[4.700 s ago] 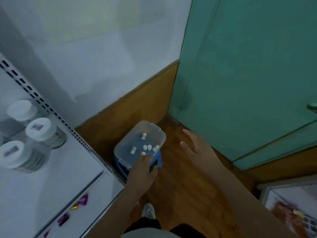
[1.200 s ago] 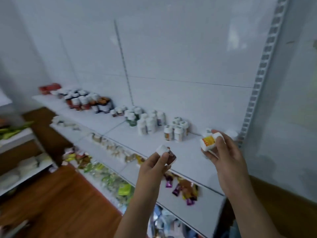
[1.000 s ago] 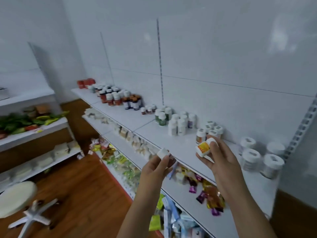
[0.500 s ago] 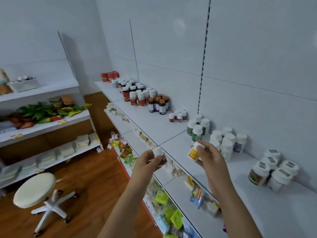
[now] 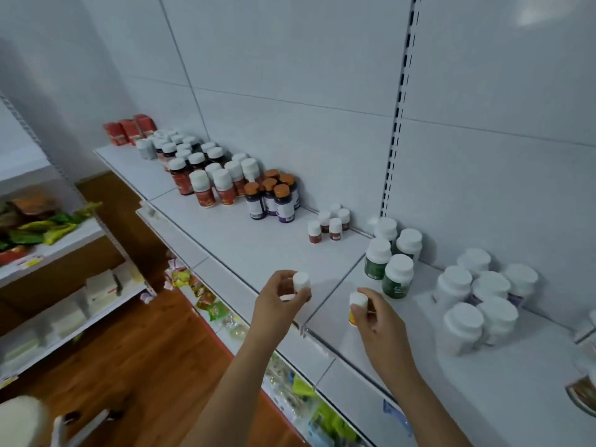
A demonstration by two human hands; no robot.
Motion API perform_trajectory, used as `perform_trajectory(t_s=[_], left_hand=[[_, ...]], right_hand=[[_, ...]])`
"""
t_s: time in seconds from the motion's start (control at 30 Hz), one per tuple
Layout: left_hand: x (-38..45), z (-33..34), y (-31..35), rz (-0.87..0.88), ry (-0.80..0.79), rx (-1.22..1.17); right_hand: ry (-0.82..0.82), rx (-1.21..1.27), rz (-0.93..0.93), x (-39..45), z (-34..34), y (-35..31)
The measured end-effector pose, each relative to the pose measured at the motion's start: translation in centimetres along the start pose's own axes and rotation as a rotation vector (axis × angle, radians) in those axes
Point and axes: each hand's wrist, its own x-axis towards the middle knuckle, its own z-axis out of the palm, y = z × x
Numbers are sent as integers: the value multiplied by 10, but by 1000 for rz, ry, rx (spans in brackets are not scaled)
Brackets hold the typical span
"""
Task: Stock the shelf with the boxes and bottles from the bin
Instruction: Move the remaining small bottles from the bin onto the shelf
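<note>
My left hand point(image 5: 278, 304) pinches a small white-capped bottle point(image 5: 301, 282) upright above the front of the white shelf point(image 5: 258, 246). My right hand point(image 5: 380, 324) grips a second small bottle point(image 5: 357, 304) with a white cap and a yellow-orange label, low over the shelf just right of the panel seam. A cluster of matching small white-capped bottles point(image 5: 329, 222) stands at the back of the shelf, beyond both hands. The bin is out of view.
Green-labelled bottles point(image 5: 392, 262) stand right behind my right hand, plain white jars point(image 5: 477, 298) further right. Orange-capped dark bottles point(image 5: 274, 198) and red-labelled bottles point(image 5: 206, 179) fill the left of the shelf. Packets lie on lower shelves, and a white stool point(image 5: 22, 424) stands at bottom left.
The view has swung left along the shelf and come closer. Both hands have carried their bottles forward and down to the shelf's front edge, near the small-bottle cluster.
</note>
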Motion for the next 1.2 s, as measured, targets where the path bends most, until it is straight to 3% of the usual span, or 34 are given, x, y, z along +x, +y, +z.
perform_trajectory(t_s=[0.33, 0.47, 0.63, 0.8, 0.97, 1.2], left_hand=[[111, 31, -10, 216, -158, 95], [129, 38, -19, 294, -220, 219], [129, 24, -33, 306, -301, 177], [132, -17, -56, 431, -329, 267], [127, -88, -78, 561, -356, 373], [131, -198, -110, 486, -128, 557]], right_hand=[[139, -211, 124, 7, 19, 3], [172, -241, 147, 5, 24, 0], [237, -255, 144, 7, 32, -5], [271, -229, 99, 28, 65, -30], [167, -150, -22, 72, 120, -76], [-39, -56, -164, 128, 222, -132]])
